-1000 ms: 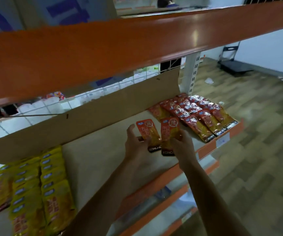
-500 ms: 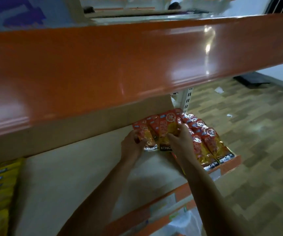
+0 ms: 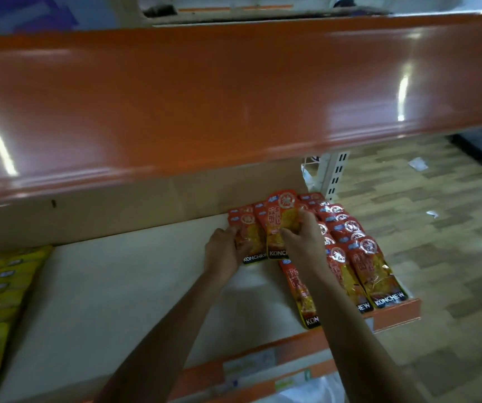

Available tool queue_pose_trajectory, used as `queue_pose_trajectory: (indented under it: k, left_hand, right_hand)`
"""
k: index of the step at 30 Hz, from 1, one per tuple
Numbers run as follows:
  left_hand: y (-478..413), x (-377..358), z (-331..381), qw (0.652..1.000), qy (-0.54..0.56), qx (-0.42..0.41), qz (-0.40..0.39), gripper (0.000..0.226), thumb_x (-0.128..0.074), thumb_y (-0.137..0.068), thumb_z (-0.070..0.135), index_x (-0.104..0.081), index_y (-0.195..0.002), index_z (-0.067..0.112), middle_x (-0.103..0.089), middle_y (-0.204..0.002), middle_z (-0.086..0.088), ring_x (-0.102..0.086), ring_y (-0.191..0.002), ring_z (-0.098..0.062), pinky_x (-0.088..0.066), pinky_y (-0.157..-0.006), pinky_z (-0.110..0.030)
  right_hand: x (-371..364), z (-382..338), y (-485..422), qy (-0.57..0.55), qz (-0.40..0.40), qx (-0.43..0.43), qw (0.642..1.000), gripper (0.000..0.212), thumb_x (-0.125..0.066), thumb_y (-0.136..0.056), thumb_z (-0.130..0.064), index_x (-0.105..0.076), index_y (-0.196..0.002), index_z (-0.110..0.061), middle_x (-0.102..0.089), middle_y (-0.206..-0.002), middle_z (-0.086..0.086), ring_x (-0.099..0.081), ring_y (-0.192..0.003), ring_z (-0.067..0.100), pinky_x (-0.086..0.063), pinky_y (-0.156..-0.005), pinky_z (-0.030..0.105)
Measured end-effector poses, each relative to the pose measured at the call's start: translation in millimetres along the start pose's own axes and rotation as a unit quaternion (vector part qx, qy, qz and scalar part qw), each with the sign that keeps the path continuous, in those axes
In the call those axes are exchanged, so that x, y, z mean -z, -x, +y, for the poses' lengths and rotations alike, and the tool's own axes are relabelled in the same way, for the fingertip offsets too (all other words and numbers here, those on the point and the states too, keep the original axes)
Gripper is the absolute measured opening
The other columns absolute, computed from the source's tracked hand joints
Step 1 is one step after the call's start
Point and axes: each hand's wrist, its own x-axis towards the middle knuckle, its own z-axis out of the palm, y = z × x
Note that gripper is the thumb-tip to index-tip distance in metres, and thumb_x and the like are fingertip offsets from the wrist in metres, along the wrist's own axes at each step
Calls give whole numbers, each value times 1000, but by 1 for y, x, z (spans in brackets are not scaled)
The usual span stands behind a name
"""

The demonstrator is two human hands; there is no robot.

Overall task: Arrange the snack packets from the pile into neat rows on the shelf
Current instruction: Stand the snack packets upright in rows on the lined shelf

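1. Step in hand: placement. Two red snack packets are being set down at the back of the shelf [image 3: 123, 292], close to the cardboard back panel [image 3: 147, 205] and just left of the red rows [image 3: 364, 266] laid at the shelf's right end.
2. Left hand [image 3: 222, 251]: fingers curled, gripping the lower left edge of the left packet [image 3: 248, 225]. The packet's black lower band faces the shelf front.
3. Right hand [image 3: 303, 245]: fingers bent, pinching the right packet [image 3: 282, 210] at about mid-height. This packet overlaps the right edge of the left packet, and its top reaches further back. Whether it lies fully flat cannot be told.
4. Relation to neighbours: the two held packets touch each other. Contact with the adjoining red row is hidden by the right hand.
5. Next move, as judged: before release, the two lower bands should be levelled with each other, the overlap reduced, and the pair closed up against the red rows. The glossy film looks slippery, so the packets may skew when let go.
6. Progress, as judged: partial. The red rows fill the right end and yellow packets [image 3: 1, 286] the left, with bare shelf between. The pile is not in view; the orange upper shelf edge [image 3: 234, 97] blocks much of the scene.
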Motion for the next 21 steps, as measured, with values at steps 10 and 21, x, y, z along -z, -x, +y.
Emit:
queue_pose_trajectory:
  k: [10,21]
  left_hand:
    - [8,0,14,997,2,19,77,38,-52,-95,36,-52,-129,20,-53,-110,-11,-60,-99,-29,-50,-82,-36]
    - [24,-4,17,924,371,57,75,58,-74,-82,27,-46,-132,33,-67,-104,7,-66,-91,-5,-51,-68,-10]
  right_hand:
    - [7,4,-3,33,-32,19,999,25,-59,-84,-3,-55,-107,-13,-60,-85,-1,-60,-75,15,-46,-52,18]
    - [-14,-1,1,153,-79,65,983,32,-59,-88,-12,-54,-120,-11,-63,-108,4,-60,-94,20,-46,-73,26]
